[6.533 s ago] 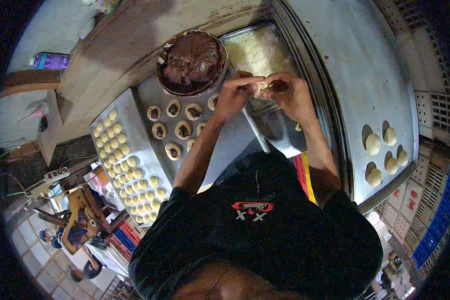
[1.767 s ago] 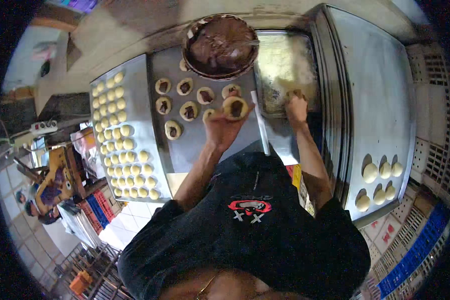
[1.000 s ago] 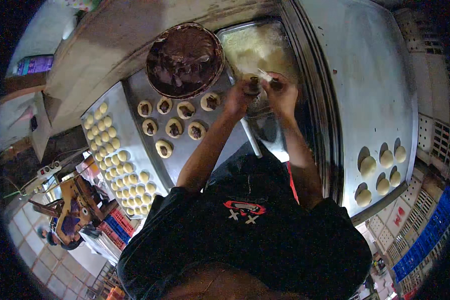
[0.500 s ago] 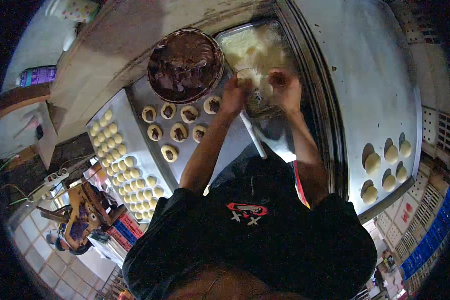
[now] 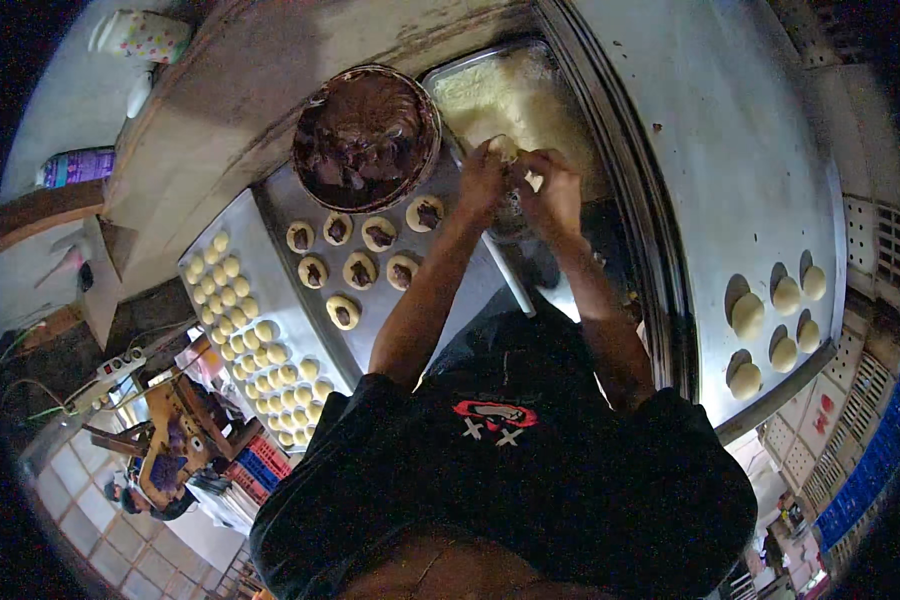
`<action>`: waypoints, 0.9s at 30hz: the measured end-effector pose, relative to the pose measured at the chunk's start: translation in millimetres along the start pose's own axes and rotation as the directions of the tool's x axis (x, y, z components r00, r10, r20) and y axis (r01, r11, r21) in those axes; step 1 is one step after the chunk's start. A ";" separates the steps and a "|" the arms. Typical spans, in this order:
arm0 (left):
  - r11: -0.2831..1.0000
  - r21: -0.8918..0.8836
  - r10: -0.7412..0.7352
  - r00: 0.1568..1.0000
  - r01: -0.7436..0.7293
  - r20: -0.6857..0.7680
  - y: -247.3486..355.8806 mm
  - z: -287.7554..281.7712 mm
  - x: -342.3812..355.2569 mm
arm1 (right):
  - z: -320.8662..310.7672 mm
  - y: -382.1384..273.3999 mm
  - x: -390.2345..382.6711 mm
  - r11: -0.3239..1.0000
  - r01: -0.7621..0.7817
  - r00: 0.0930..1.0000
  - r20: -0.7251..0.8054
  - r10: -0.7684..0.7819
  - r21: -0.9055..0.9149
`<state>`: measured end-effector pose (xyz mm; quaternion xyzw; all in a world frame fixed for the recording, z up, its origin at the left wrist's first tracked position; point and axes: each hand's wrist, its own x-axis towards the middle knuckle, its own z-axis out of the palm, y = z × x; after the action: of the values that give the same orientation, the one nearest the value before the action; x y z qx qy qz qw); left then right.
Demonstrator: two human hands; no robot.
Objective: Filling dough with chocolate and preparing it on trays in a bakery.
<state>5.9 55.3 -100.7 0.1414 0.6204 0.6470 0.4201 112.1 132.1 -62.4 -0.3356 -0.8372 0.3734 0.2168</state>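
Left hand (image 5: 482, 180) and right hand (image 5: 552, 190) jointly pinch a pale dough piece (image 5: 505, 150) above the rectangular metal dough tray (image 5: 530, 90). Seven chocolate-filled dough cups (image 5: 360, 268) lie finished; much dough remains.

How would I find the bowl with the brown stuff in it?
Look at the metal tray holding filled dough rounds. At its far end, beside the pale dough tub, sits the round bowl, the only thing full of dark brown paste.
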 end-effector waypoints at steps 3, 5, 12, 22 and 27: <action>0.906 -0.161 -0.331 0.891 0.392 0.311 6.1 -11.7 -4.5 | -0.5 -13.1 0.3 0.999 0.001 0.992 -0.124 -0.007 -0.047; 0.976 0.029 -0.214 0.926 0.216 0.311 10.7 -11.9 -8.6 | -17.2 -12.1 2.6 1.000 -0.021 0.990 -0.137 0.022 0.015; 0.881 0.185 0.418 0.899 -0.436 0.131 43.9 10.3 -42.2 | -56.4 -14.1 7.5 0.984 -0.023 0.996 0.092 0.006 0.179; 0.926 -0.372 0.049 0.996 -0.073 -0.072 37.7 5.8 -41.9 | -48.1 -22.1 -3.5 0.960 -0.057 0.996 0.080 0.036 0.274; 0.601 0.492 0.548 0.773 -0.629 0.318 75.4 -5.1 -52.0 | -58.9 -20.2 0.1 0.912 0.055 0.996 0.037 -0.077 0.406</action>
<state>6.1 23.7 -14.6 0.5007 0.6733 0.5199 0.1605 140.1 150.4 -9.8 -0.2451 -0.7583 0.5394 0.2720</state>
